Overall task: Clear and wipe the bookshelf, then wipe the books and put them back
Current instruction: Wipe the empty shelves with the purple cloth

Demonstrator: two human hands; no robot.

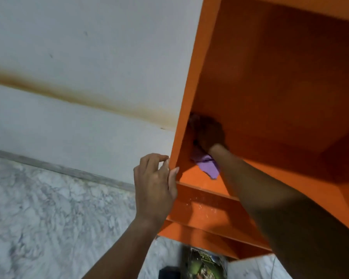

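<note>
The right hand, fingers too dark to tell, wipes the bookshelf corner with a purple cloth, while the left hand rests loose-fingered on its side; it should probably rub outward next.

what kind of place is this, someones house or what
Likely a room in a home, though not certain: an orange bookshelf stands by a stained white wall on a marble-look floor, with a book lying below.
</note>
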